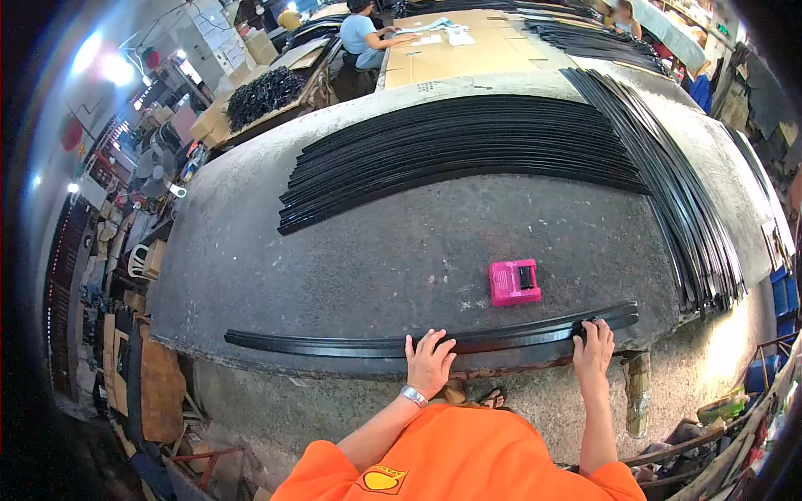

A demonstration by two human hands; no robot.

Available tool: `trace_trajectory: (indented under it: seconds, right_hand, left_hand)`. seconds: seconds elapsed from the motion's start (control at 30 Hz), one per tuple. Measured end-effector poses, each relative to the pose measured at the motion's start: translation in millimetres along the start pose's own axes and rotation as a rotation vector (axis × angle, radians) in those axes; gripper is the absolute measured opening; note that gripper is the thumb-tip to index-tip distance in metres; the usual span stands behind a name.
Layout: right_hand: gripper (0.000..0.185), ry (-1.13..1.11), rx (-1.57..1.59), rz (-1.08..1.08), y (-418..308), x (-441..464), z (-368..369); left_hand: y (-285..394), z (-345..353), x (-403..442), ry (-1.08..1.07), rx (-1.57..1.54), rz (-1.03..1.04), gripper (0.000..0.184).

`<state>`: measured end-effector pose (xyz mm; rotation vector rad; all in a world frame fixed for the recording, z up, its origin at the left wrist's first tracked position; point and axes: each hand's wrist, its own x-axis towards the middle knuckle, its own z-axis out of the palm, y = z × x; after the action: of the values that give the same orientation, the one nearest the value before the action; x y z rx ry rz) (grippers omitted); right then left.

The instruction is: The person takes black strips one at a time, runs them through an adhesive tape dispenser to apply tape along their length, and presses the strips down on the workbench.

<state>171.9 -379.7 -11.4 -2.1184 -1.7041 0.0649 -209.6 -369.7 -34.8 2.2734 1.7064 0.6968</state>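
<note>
A narrow bundle of long black strips point(510, 339) lies along the near edge of the table. My left hand point(430, 361) rests on the middle of this bundle, its fingers spread apart across the strips. Toward the bundle's right end, my right hand point(593, 344) has its fingers bent over the strips, with the thumb on the left side. Just beyond the bundle, between my two hands, sits a bright pink plastic item point(515, 282) with a black part in it. What the strips are made of cannot be made out.
A wide row of black strips point(468, 142) covers the far part of the grey table point(376, 259). More long strips point(677, 184) lie crosswise at the right and overhang the edge. Behind, a person in blue point(359, 37) sits at a cardboard-covered table point(484, 54); another person point(625, 21) is far right.
</note>
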Motion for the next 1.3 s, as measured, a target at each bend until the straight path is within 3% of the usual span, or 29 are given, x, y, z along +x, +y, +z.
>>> trace_trajectory:
  seconds: [0.27, 0.37, 0.57, 0.67, 0.83, 1.03, 1.17, 1.23, 1.3]
  right_hand:
    - [0.043, -0.068, -0.138, -0.049, -4.4, 17.6, -11.0]
    - [0.041, -0.14, -0.137, -0.077, -3.1, 24.2, -21.4]
    - [0.022, -0.191, -0.149, -0.308, 19.2, 41.0, -43.8]
    - [0.011, -0.19, -0.16, -0.395, 47.0, 52.3, -48.2]
    - [0.01, -0.228, -0.234, -0.381, 115.0, 68.1, -66.7]
    - [0.013, -0.261, -0.262, -0.316, 160.2, 76.2, -84.1]
    - [0.014, -0.213, -0.288, -0.408, 157.1, 81.4, -96.6]
    - [0.012, -0.254, -0.287, -0.319, 150.1, 82.7, -107.8]
    - [0.011, -0.331, -0.299, -0.242, 148.4, 85.0, -111.6]
  left_hand:
    - [9.4, -5.8, 6.6, 0.103, -0.053, -0.035, 0.022]
    - [7.1, -6.8, 5.6, 0.053, -0.097, -0.061, 0.023]
    - [-7.8, -33.9, -3.1, 0.081, 0.062, -0.127, 0.024]
    - [-29.0, -49.1, -22.5, 0.126, 0.233, -0.247, 0.031]
    - [-83.5, -83.2, -59.1, 0.097, 0.53, -0.525, 0.042]
    - [-148.6, -110.3, -76.4, 0.038, 0.728, -0.696, 0.034]
    - [-153.3, -152.5, -49.5, -0.003, 0.746, -0.492, 0.016]
    - [-132.9, -203.5, -14.4, 0.077, 0.54, -0.478, 0.011]
    - [-112.1, -250.3, 8.1, 0.266, 0.39, -0.338, 0.02]
